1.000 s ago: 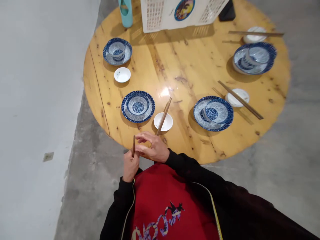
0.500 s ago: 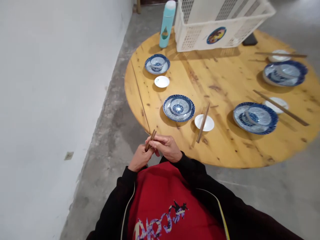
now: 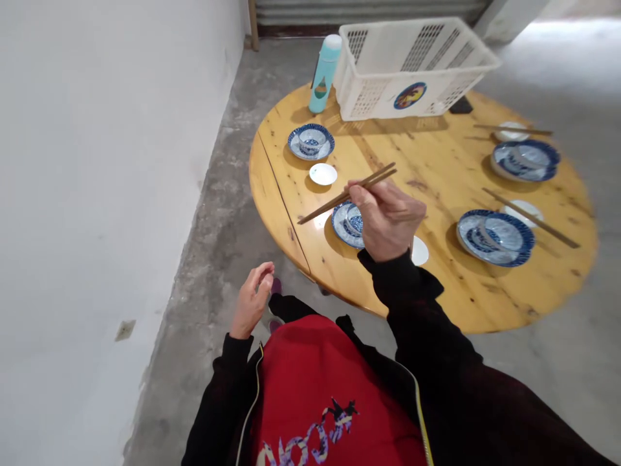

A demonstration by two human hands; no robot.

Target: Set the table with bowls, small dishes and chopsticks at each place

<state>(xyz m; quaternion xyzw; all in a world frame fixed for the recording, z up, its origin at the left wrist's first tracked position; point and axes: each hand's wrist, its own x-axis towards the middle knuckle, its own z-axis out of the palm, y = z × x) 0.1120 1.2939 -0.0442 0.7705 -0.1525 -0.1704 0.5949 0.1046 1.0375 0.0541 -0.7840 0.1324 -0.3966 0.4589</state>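
Observation:
My right hand [image 3: 388, 217] is raised over the near edge of the round wooden table [image 3: 436, 168] and grips a pair of brown chopsticks [image 3: 347, 193] that lie nearly level, tips pointing left. It hovers above a blue patterned plate with a bowl [image 3: 348, 223] and partly hides a small white saucer [image 3: 418, 251]. My left hand [image 3: 251, 299] hangs low beside the table, fingers loosely curled and apart, holding nothing.
Farther along the left rim sit another blue plate with bowl [image 3: 311, 141] and a white saucer [image 3: 323, 173]. Two more settings with chopsticks [image 3: 531, 208] lie at the right. A white crate [image 3: 412, 68] and teal bottle [image 3: 324, 73] stand at the back. A white wall runs left.
Both hands held the chopsticks together near my chest. Now my right hand alone has lifted them up over the table, and my left hand has let go and dropped to the side.

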